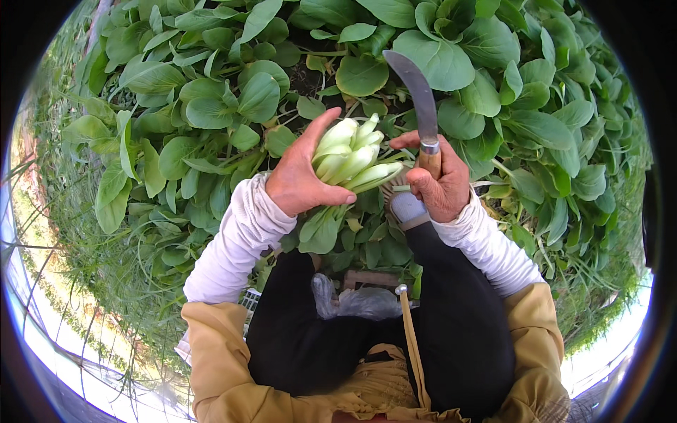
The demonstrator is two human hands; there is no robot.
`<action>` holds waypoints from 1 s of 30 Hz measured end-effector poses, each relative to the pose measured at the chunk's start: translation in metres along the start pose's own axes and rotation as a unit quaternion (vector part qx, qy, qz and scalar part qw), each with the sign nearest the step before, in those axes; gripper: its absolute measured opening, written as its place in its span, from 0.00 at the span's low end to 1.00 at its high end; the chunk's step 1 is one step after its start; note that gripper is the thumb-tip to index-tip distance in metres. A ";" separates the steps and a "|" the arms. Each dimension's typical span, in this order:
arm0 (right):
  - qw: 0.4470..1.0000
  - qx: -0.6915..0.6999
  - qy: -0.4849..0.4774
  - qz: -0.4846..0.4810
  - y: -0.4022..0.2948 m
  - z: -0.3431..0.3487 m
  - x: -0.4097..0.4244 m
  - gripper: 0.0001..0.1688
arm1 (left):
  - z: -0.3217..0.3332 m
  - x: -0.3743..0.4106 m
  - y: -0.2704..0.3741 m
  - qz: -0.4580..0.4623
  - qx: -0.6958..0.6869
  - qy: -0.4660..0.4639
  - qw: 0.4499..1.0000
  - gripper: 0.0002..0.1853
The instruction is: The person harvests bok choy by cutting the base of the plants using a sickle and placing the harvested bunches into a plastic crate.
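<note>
My left hand [309,169] holds a cut bunch of leafy greens that looks like bok choy [349,156]. Its pale stem bases point up and away from me, and its green leaves [322,230] hang below the hand. In my right hand [444,182] is a knife with a curved steel blade [418,90] and a wooden handle [430,163]. The blade points upward, apart from the bunch. Part of the handle is hidden by my fingers. My right thumb and forefinger are close to the bunch's right side.
Growing leafy greens [259,98] surround me in front and to both sides. My shoe [404,203] stands among them, below the right hand. Between my legs lie a clear plastic bag [365,303] and a brown block-like object [370,280]. Wire netting [58,317] runs along the left.
</note>
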State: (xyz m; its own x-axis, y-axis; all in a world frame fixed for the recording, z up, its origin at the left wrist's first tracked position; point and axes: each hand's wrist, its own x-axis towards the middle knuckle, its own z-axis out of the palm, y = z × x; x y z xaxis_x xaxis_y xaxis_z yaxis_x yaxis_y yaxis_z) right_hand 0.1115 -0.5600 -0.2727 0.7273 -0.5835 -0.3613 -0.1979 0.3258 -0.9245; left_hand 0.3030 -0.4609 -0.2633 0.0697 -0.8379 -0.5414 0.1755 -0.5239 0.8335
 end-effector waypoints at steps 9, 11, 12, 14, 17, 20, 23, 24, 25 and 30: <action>0.979 -0.097 0.162 0.073 0.064 -0.002 0.064 0.25 | -0.002 0.080 0.047 0.273 0.788 -0.030 0.551 0.22; 0.984 -0.059 0.139 0.095 0.072 0.000 0.078 0.21 | -0.005 0.118 0.049 0.114 0.836 -0.068 0.532 0.20; 0.980 -0.109 0.131 0.103 0.074 -0.002 0.079 0.17 | -0.013 0.129 0.049 0.077 0.843 -0.056 0.529 0.21; 0.972 -0.118 0.106 0.173 0.077 -0.006 0.078 0.16 | -0.032 0.141 0.044 0.048 0.836 -0.019 0.546 0.23; 0.969 -0.122 0.094 0.192 0.079 -0.010 0.070 0.17 | -0.053 0.142 0.032 -0.020 0.780 -0.005 0.625 0.36; 0.976 -0.189 0.091 0.063 0.079 -0.010 0.068 0.21 | -0.062 0.136 0.021 -0.023 0.758 0.020 0.652 0.41; 0.940 -0.292 0.110 -0.137 0.079 -0.004 0.077 0.24 | -0.062 0.130 0.018 -0.026 0.746 0.014 0.666 0.40; 0.937 -0.319 0.108 -0.096 0.079 -0.003 0.080 0.25 | -0.061 0.127 0.018 -0.009 0.741 0.016 0.672 0.35; 0.930 -0.343 0.115 -0.062 0.079 -0.001 0.083 0.25 | -0.060 0.124 0.019 -0.004 0.741 0.005 0.671 0.34; 0.894 -0.431 0.111 0.056 0.087 0.000 0.086 0.26 | -0.042 0.099 0.005 0.060 0.732 -0.003 0.679 0.23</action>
State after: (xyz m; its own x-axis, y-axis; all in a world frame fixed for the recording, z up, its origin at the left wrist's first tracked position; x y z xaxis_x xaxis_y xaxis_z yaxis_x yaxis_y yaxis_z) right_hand 0.1570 -0.5822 -0.3845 0.5426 -0.7470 -0.3841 -0.7635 -0.2480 -0.5963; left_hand 0.3523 -0.5394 -0.3174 -0.0070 -0.8862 -0.4633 -0.9951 -0.0393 0.0903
